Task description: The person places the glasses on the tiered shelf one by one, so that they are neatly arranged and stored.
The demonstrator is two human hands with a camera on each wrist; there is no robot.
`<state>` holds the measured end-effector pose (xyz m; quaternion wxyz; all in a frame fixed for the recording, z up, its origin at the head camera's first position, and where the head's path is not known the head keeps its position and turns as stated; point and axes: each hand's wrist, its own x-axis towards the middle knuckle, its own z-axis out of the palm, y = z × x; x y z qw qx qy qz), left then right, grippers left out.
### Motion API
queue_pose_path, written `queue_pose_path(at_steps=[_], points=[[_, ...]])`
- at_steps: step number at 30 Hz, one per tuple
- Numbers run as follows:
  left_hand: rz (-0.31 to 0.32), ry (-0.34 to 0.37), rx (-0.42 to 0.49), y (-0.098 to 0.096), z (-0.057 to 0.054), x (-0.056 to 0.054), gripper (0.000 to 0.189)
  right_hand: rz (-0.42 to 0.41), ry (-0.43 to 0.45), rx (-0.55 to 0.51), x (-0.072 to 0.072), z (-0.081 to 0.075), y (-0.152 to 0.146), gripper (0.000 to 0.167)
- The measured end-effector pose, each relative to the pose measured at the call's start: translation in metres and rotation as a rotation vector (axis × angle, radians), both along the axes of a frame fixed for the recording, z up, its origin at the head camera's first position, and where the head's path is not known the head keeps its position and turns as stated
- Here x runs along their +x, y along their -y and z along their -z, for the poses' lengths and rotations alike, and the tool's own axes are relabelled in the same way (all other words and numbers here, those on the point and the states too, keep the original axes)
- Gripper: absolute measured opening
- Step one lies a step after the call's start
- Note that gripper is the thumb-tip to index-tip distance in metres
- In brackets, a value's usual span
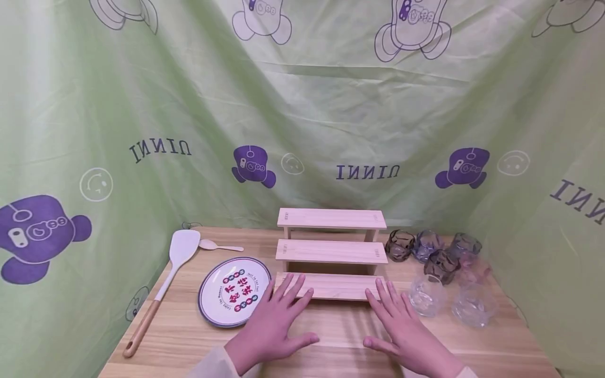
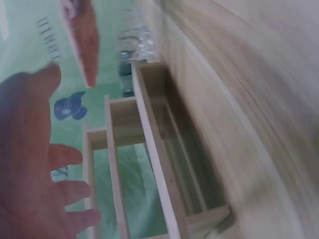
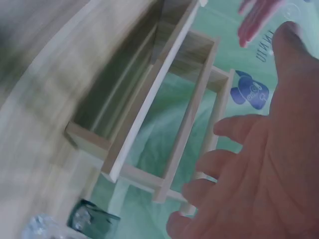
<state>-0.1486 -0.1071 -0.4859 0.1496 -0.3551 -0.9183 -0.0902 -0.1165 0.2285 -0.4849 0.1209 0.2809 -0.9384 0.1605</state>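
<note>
A three-step wooden rack (image 1: pixel 331 252) stands at the middle back of the table. Before its lowest step hovers my left hand (image 1: pixel 274 325), palm down with fingers spread and holding nothing. My right hand (image 1: pixel 408 333) mirrors it on the other side, its fingers also spread. In the head view both sets of fingertips overlap the lowest step's edge. The left wrist view shows the left hand (image 2: pixel 35 164) beside the rack (image 2: pixel 149 149), and the right wrist view shows the right hand (image 3: pixel 254 164) with bent fingers near the steps.
Left of the rack lie a round plate (image 1: pixel 219 302) with red lettering, a white spatula (image 1: pixel 163 286) with a wooden handle and a small spoon (image 1: pixel 219 246). To the right are several dark cups (image 1: pixel 400 245) and clear glasses (image 1: pixel 474 306). A green curtain (image 1: pixel 302 115) surrounds the table.
</note>
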Motion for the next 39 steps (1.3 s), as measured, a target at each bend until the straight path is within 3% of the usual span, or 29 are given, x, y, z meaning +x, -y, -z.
queue_pose_path(at_steps=[4,10,13,16,18,21,24,27,32,39], points=[[-0.067,0.164,0.284,0.003,0.000,-0.005,0.069,0.005,0.056,-0.142,-0.002,-0.001,-0.002,0.088],[-0.287,0.569,0.867,0.017,0.004,-0.028,0.041,0.040,0.169,-0.372,-0.009,-0.006,-0.010,0.083],[-0.376,0.694,1.000,0.025,0.013,-0.040,0.038,0.040,0.316,-0.515,-0.013,-0.009,-0.019,0.076],[-0.421,0.783,1.059,0.030,0.020,-0.047,0.041,0.023,0.480,-0.694,-0.018,-0.012,-0.031,0.071],[-0.441,0.828,1.080,0.032,0.025,-0.049,0.042,0.023,0.537,-0.797,-0.021,-0.015,-0.039,0.068],[-0.457,0.871,1.094,0.032,0.028,-0.051,0.043,0.057,0.550,-0.895,-0.025,-0.018,-0.053,0.064],[-0.467,0.887,1.068,0.031,0.029,-0.054,0.042,0.120,0.499,-0.918,-0.026,-0.018,-0.068,0.061],[-0.460,0.884,1.020,0.031,0.030,-0.059,0.041,0.206,0.428,-0.869,-0.027,-0.018,-0.080,0.060],[-0.452,0.872,0.994,0.031,0.031,-0.068,0.040,0.358,0.311,-0.693,-0.028,-0.015,-0.094,0.065],[-0.466,0.870,0.959,0.030,0.033,-0.073,0.045,0.452,0.156,-0.472,-0.027,0.001,-0.102,0.066]])
